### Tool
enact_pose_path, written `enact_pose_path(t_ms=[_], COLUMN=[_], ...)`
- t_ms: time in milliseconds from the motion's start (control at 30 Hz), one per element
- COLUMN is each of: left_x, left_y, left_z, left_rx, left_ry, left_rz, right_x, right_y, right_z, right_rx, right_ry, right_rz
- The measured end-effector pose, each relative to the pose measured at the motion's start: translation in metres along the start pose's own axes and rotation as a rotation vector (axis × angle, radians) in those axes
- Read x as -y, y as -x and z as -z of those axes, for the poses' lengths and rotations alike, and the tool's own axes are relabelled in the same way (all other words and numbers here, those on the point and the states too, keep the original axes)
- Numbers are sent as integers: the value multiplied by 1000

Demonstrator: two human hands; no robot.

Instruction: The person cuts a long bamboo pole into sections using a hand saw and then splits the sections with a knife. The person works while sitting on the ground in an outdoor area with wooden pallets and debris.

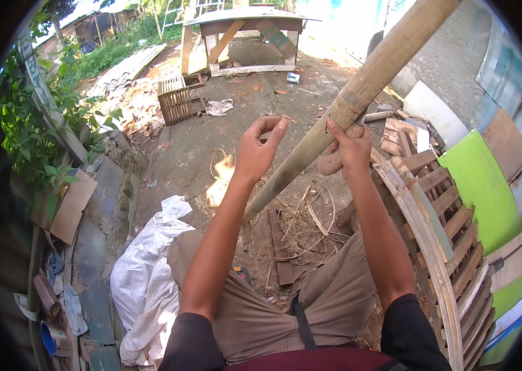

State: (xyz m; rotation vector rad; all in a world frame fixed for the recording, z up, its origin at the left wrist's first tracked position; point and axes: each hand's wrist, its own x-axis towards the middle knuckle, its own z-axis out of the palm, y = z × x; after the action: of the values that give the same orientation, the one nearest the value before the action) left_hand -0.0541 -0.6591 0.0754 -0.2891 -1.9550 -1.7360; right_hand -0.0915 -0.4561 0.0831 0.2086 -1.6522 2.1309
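A long bamboo pole (341, 102) slants from the upper right down toward my knees, its lower end between my legs. My left hand (258, 148) is closed in a pinch left of the pole, apart from it, with a thin brown sliver (288, 119) at the fingertips. At the pole's right side is my right hand (355, 148), thumb laid against the bamboo. Its fingers curl round a rounded brown piece (330, 163) that looks like a wooden handle. Most of that piece is hidden by the hand, and whether a blade is joined to it cannot be made out.
Thin shavings (316, 216) and a dark wooden strip (281, 247) lie on the ground before me. A white sack (143, 278) sits at my left, stacked slatted wood (452, 229) at my right. Farther off stand a slatted crate (176, 101) and a table (248, 25).
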Motion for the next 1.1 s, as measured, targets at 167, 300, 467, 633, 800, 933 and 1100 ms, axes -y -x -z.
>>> enact_pose_path(t_ms=[167,300,467,633,800,933,1100], left_x=[-44,-74,-70,-72,-90,-158,-174], left_y=[-54,-81,-93,-97,-114,-141,-132], left_z=[-46,-53,-27,-7,-1,-3,0], left_rx=[-33,89,-224,-371,-459,-522,-594], left_ry=[-112,-164,-189,-183,-286,-177,-228], left_rz=[-261,-142,-183,-254,-321,-369,-394], right_x=[18,19,16,-37,-140,-170,-192], right_y=[7,0,26,76,130,169,192], right_z=[-25,-35,-34,13,67,85,92], right_rx=[237,327,286,180,167,241,284], right_ry=[-39,-31,164,174,622,811,861], right_rz=[-19,-67,-115,-239,-260,-471,-591])
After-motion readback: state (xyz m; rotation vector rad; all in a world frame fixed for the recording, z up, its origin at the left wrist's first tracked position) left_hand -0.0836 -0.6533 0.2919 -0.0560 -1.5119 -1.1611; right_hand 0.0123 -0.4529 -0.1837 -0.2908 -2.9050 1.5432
